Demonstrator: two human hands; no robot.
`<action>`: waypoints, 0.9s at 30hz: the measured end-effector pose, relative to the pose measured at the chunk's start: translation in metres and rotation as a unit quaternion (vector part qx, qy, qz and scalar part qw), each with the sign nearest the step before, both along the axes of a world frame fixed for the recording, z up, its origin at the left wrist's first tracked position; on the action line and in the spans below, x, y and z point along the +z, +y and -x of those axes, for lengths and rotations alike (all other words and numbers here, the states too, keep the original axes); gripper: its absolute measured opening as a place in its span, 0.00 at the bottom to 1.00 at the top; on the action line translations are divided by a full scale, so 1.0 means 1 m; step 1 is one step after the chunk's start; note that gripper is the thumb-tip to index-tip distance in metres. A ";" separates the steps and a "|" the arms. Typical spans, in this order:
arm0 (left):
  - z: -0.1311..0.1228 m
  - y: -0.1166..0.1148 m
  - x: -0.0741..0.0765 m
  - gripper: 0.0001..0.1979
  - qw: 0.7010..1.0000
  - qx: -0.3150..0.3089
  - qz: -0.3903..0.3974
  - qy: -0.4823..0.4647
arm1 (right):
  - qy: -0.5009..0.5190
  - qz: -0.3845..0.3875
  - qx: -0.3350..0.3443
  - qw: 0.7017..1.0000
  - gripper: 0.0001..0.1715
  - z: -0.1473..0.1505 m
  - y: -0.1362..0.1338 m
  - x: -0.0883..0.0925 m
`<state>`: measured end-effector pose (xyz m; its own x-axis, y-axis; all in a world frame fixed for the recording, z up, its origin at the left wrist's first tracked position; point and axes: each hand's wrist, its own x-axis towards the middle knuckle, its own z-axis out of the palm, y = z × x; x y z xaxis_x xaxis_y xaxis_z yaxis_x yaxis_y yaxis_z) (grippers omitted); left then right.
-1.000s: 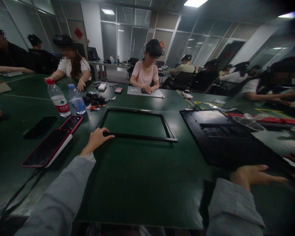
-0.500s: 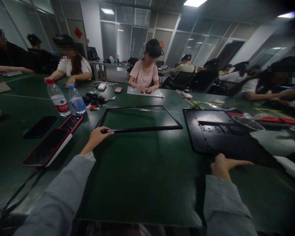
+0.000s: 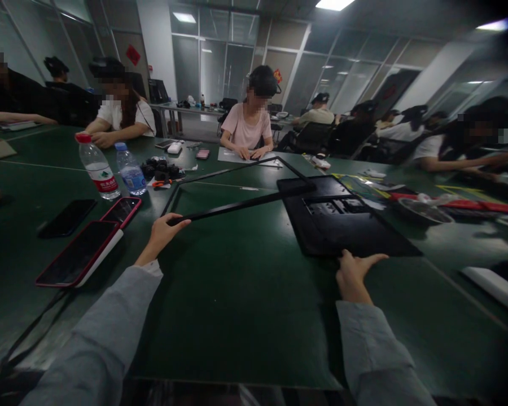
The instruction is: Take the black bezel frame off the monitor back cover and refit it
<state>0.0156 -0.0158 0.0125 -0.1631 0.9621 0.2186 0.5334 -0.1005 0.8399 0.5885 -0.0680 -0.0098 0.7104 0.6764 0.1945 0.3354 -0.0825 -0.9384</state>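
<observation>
1. While the left hand [image 3: 163,231] pinches the near left corner of the thin black frame [image 3: 237,205] between thumb and fingers, the frame's right end has risen in the last second and now slants up from the green surface [image 3: 237,316].

2. Over the same moment the black panel [image 3: 355,234] has come leftward from the surface's right side, and its far left part now lies behind the frame's near right corner in this view (whether they touch, I cannot tell). For the work, I judge, this puts both pieces within easy reach of both hands.

3. At the panel's near edge, the right hand [image 3: 355,276] has its thumb spread to the right; its fingers are partly hidden, so I cannot tell how firmly they grip.

4. Between the forearms, green surface shows from the frame down to the near edge; I judge this the roomiest way to swing either piece.

5. Toward the surface's left edge room looks tighter: a pink-rimmed phone [image 3: 78,254] lies just beside the left wrist, with a red-capped bottle [image 3: 99,172] and a blue-capped bottle [image 3: 131,172] beyond. Toward the near right corner, a white object [image 3: 495,287] lies well apart from the panel.
</observation>
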 end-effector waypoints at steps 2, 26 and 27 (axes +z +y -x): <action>0.001 0.001 -0.001 0.31 1.000 0.008 -0.011 -0.004 | 0.075 0.021 -0.020 0.997 0.71 0.007 0.007 -0.005; -0.011 -0.009 0.005 0.18 0.973 -0.019 -0.128 0.192 | 0.147 -0.085 0.239 0.956 0.34 0.043 0.065 0.019; -0.013 -0.009 0.006 0.18 0.972 -0.024 -0.129 0.196 | 0.109 -0.083 0.252 0.958 0.36 0.044 0.064 0.018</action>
